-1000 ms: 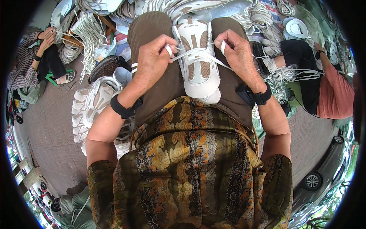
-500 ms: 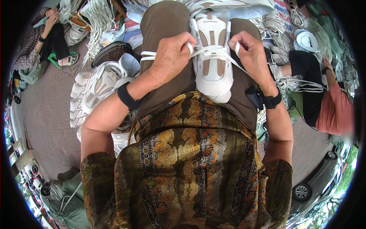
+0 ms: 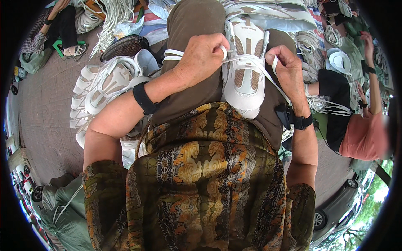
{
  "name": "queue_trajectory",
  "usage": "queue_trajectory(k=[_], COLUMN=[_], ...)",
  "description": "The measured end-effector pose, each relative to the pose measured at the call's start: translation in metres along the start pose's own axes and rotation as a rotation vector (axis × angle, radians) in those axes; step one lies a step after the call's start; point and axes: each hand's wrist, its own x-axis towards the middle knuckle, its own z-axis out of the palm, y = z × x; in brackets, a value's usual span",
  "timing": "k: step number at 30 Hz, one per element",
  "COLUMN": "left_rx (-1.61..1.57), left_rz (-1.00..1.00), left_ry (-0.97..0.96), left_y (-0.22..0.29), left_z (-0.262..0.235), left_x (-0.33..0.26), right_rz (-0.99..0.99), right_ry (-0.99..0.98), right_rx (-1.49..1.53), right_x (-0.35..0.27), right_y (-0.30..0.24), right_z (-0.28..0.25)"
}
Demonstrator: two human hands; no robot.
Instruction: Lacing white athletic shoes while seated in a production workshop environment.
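A white sneaker (image 3: 244,79) lies on my lap between my knees, heel toward me. A white lace (image 3: 255,63) runs across its eyelets. My left hand (image 3: 202,56) pinches one end of the lace at the shoe's left side. My right hand (image 3: 288,71) holds the other end to the shoe's right, and that end trails down past my wrist. Both wrists carry black bands.
A row of white sneakers (image 3: 100,90) lies on the ground to my left. Bundles of white laces (image 3: 109,14) sit beyond them. Another person in a pink top (image 3: 362,134) sits at my right with laces. A second person sits at far upper left (image 3: 63,25).
The view has tilted so the shoe and both hands sit lower and larger in the picture. Both hands keep hold of the lace ends and have pulled them outward.
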Motion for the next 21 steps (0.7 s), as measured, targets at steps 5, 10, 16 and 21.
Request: queue_trajectory(k=[5, 10, 16, 21], left_rx=[-0.002, -0.038, 0.011, 0.142], left_rz=[0.038, 0.087, 0.07, 0.264], left_ry=[-0.13, -0.009, 0.021, 0.128], left_y=[-0.004, -0.004, -0.006, -0.005], left_z=[-0.002, 0.001, 0.007, 0.009], left_x=[-0.002, -0.003, 0.006, 0.008], right_rz=[0.02, 0.016, 0.025, 0.025], right_ry=[-0.001, 0.01, -0.009, 0.002], right_rx=[0.024, 0.039, 0.029, 0.056], right_x=[-0.001, 0.0, 0.001, 0.001], right_y=[-0.005, -0.006, -0.003, -0.006], right_z=[0.0, 0.002, 0.001, 0.001])
